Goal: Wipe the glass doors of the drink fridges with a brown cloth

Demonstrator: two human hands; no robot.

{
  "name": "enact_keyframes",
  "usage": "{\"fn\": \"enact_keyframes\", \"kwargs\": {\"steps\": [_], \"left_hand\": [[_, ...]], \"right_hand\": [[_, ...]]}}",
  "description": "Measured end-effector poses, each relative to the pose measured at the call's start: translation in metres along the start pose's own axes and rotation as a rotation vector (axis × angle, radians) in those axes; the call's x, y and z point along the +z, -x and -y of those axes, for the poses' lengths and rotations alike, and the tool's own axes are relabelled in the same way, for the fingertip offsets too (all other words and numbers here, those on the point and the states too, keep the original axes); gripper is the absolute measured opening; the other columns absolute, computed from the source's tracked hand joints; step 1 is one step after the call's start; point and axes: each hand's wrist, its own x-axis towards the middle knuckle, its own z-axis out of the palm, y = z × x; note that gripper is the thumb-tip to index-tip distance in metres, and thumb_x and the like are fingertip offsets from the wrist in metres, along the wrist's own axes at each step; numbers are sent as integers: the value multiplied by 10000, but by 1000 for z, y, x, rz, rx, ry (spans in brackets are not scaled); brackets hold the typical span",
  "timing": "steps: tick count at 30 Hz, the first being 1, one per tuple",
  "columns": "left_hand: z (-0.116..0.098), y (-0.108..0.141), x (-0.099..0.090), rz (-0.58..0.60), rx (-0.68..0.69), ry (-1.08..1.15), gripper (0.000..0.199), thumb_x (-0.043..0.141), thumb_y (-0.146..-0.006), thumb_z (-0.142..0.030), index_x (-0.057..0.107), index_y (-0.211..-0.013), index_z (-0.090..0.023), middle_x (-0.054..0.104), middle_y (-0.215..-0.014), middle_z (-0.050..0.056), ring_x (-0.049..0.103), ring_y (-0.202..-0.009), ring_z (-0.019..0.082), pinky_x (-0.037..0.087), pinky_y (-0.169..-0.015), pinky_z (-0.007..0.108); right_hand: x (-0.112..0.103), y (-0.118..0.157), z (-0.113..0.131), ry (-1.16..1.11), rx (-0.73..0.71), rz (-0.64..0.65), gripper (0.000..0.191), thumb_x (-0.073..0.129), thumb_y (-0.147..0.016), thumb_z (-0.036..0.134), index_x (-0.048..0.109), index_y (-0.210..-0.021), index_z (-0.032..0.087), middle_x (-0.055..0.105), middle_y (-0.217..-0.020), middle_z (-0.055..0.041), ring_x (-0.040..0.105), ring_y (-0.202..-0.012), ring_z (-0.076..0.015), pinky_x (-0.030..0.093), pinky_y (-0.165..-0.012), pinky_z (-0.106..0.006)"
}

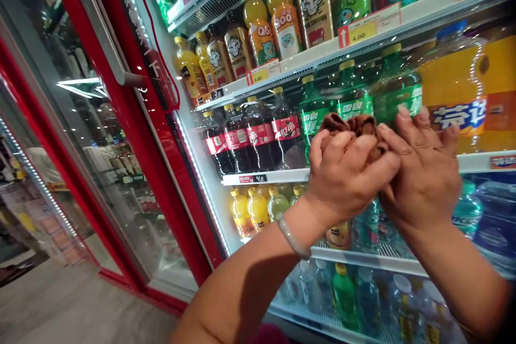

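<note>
My left hand (pixel 346 166), with a pale bangle at the wrist, has its fingers wrapped round a bunched brown cloth (pixel 355 124). Right beside it, my right hand (pixel 427 172) has its fingers spread, with its fingertips over the green bottle (pixel 397 86) on the middle shelf. The two hands meet near the thumb of my right hand. Behind them stand green-labelled bottles and dark cola bottles (pixel 286 129) with red labels. Part of the cloth is hidden by my left hand.
A red-framed glass door (pixel 161 172) with a metal handle (pixel 100 21) stands at the left. Shelf edges (pixel 266 177) with price tags run across the cooler. Large orange bottles (pixel 455 86) are at the right, yellow juice bottles (pixel 258 205) lower down, and grey floor (pixel 80 301) at lower left.
</note>
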Motion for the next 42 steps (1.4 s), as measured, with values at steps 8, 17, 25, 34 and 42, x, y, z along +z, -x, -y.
{"fn": "enact_keyframes", "kwargs": {"steps": [8, 17, 25, 34, 42], "left_hand": [[43, 17, -25, -32, -120, -53, 215, 697, -882, -351, 734, -1090, -308, 702, -1160, 56, 563, -1179, 268, 383, -1135, 494], [-8, 31, -10, -60, -160, 14, 174, 701, -872, -333, 725, -1043, -311, 709, -1098, 33, 571, -1137, 242, 375, -1133, 481], [27, 15, -20, -161, -419, -40, 467, 708, -850, -281, 634, -1309, -238, 684, -1195, 88, 598, -1161, 251, 435, -1097, 454], [-3, 64, -13, -142, -158, 44, 238, 721, -843, -330, 706, -1079, -302, 723, -1067, 18, 621, -1108, 223, 433, -1106, 444], [-1, 35, -5, -270, -470, 26, 255, 710, -859, -241, 684, -1112, -239, 687, -1209, 66, 597, -1215, 247, 372, -1203, 514]], "right_hand": [[2, 2, 13, 67, -101, 138, 798, 643, -926, 303, 263, -1625, 362, 373, -1646, -41, 335, -1549, -302, 157, -1326, -595], [-3, 9, 9, 64, -122, 165, 697, 507, -991, 214, 260, -1619, 390, 345, -1663, -7, 336, -1552, -271, 177, -1319, -580], [-4, 9, 13, 139, -144, 171, 687, 579, -972, 256, 320, -1608, 279, 369, -1654, -71, 312, -1563, -276, 181, -1315, -565], [-6, 17, 9, 167, -158, 182, 682, 534, -979, 209, 303, -1613, 307, 343, -1665, -41, 304, -1567, -260, 197, -1319, -560], [-3, 30, 22, 177, -64, 168, 665, 523, -989, 207, 318, -1613, 308, 316, -1668, -29, 253, -1587, -238, 147, -1340, -518]]}}
